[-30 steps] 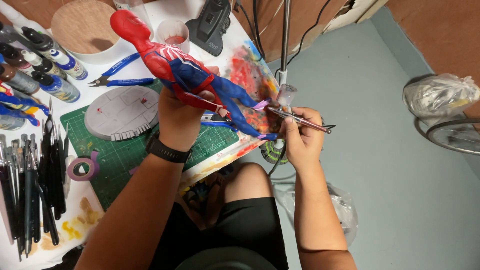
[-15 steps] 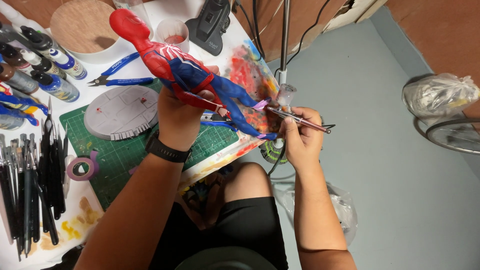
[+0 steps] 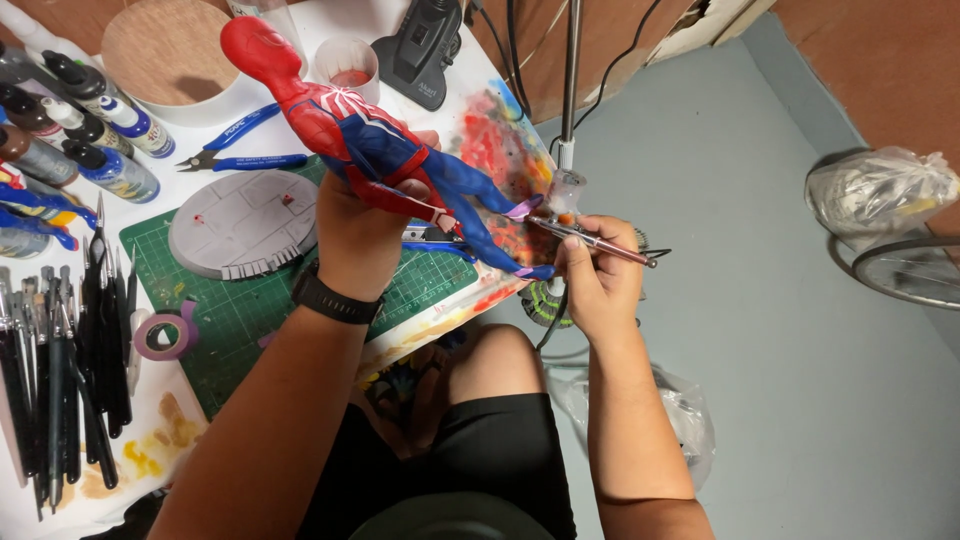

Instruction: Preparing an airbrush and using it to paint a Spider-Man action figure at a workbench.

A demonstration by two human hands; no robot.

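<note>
While gripped at the waist, red-and-blue figure (image 3: 370, 150) above left hand's (image 3: 365, 235) grip.

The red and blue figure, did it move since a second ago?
No. The figure sits in the same spot over the green cutting mat, held in the left hand.

Labelled paint bottles (image 3: 95, 140) lie along the desk's left edge — blue-and-white labels, dark caps.
</note>
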